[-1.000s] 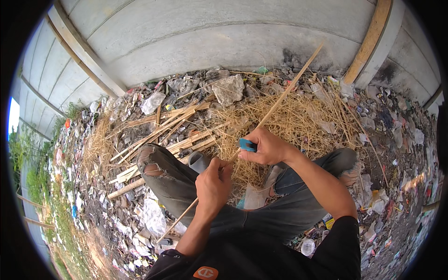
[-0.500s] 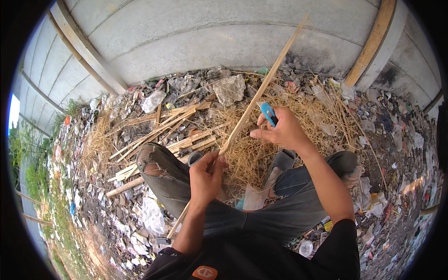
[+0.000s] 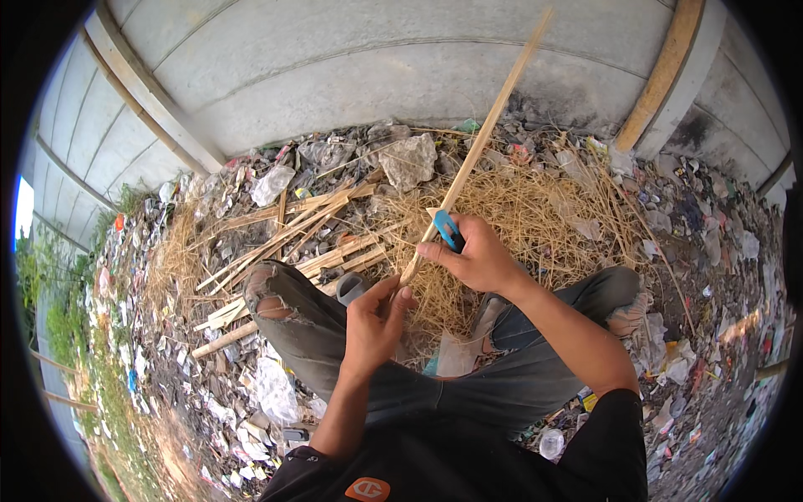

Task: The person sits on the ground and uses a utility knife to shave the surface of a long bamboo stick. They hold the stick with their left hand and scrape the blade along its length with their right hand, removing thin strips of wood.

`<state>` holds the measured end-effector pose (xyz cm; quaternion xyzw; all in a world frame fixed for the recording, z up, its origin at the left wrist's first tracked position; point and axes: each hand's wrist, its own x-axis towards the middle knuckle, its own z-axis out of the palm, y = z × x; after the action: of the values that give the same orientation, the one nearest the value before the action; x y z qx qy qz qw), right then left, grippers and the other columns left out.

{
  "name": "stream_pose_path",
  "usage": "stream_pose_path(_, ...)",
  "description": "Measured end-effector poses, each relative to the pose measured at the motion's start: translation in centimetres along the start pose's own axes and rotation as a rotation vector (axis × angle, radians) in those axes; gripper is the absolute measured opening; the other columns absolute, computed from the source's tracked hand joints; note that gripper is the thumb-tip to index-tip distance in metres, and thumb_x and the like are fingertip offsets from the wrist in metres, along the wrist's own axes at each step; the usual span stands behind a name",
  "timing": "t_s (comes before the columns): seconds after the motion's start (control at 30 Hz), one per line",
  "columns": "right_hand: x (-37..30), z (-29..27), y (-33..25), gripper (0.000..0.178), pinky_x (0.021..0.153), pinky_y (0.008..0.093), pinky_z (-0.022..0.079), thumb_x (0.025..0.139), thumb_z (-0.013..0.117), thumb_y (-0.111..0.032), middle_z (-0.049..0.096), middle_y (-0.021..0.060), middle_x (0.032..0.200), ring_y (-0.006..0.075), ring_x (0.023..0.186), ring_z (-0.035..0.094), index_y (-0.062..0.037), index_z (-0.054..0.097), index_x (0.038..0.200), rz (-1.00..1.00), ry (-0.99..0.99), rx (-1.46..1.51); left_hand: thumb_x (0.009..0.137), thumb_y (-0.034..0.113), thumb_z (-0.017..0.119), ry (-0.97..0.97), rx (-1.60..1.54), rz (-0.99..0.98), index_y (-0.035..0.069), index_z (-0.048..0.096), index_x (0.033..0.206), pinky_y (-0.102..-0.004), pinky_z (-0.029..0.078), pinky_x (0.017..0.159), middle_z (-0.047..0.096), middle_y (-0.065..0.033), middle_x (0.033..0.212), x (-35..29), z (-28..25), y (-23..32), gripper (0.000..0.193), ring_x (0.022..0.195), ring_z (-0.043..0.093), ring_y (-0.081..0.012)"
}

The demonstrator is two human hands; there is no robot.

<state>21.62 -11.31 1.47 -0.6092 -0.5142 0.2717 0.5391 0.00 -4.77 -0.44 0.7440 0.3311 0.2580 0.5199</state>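
A long pale bamboo strip [image 3: 488,130] slants up and away to the right, its near end pinched between the thumb and fingers of my left hand [image 3: 372,322]. My right hand [image 3: 479,258] is closed round a blue and black utility knife [image 3: 450,231]. The knife lies against the strip, a short way beyond my left hand. The thumb of the right hand presses near the strip's side. Beneath both hands spreads a heap of thin curled shavings [image 3: 443,301].
Several split bamboo strips [image 3: 293,238] lie left of the shavings. A grey rock [image 3: 408,163] sits near the concrete wall [image 3: 335,92]. Scattered litter [image 3: 276,389] covers the ground around my crossed legs. Wooden posts [image 3: 657,84] stand against the wall.
My right hand has moved left and down, bringing the knife from beside the strip onto it. The left hand still grips the strip, which has shifted slightly.
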Motion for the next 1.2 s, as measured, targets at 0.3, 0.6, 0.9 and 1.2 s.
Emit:
stream_pose_path(0.3, -0.3, 0.0, -0.5, 0.036, 0.056, 0.0326, 0.039, 0.1, 0.069, -0.035, 0.052, -0.0007, 0.064, 0.0095, 0.06, 0.047, -0.0003, 0.068, 0.088, 0.057, -0.136, 0.013, 0.112, 0.029, 0.051, -0.263, -0.36, -0.11, 0.001, 0.055, 0.146, -0.0223, 0.034, 0.051, 0.053, 0.0062, 0.07, 1.3, -0.6, -0.1, 0.044, 0.055, 0.04, -0.0027)
stream_pose_path(0.6, -1.8, 1.9, 0.4, 0.049, 0.061, 0.0496, 0.051, 0.101, 0.061, -0.047, 0.065, 0.0193, 0.067, 0.0418, 0.063, 0.065, 0.0005, 0.066, 0.091, -0.152, -0.043, -0.41, 0.114, 0.029, 0.047, -0.259, -0.508, -0.268, 0.003, 0.059, 0.138, -0.0222, 0.025, 0.047, 0.036, 0.0087, 0.067, 1.6, -1.4, -0.4, 0.038, 0.053, 0.031, -0.0024)
stream_pose_path(0.9, -0.3, -0.3, 0.9, 0.05, 0.05, 0.0471, 0.046, 0.101, 0.06, -0.052, 0.059, 0.0146, 0.056, 0.0362, 0.051, 0.062, -0.0046, 0.064, 0.085, -0.001, 0.063, -0.56, 0.114, 0.031, 0.045, -0.279, -0.417, -0.301, 0.0, 0.063, 0.13, -0.0225, 0.024, 0.048, 0.034, 0.0091, 0.064, 1.0, -2.2, -0.6, 0.039, 0.053, 0.029, -0.002)
stream_pose_path(1.2, -0.2, 0.7, 1.7, 0.052, 0.049, 0.0481, 0.047, 0.103, 0.058, -0.052, 0.058, 0.0163, 0.054, 0.0372, 0.05, 0.063, -0.0023, 0.065, 0.088, -0.107, 0.066, -0.656, 0.114, 0.032, 0.045, -0.278, -0.344, -0.27, -0.002, 0.065, 0.125, -0.0228, 0.025, 0.049, 0.035, 0.0088, 0.064, 1.0, -3.3, -0.5, 0.041, 0.054, 0.03, -0.0022)
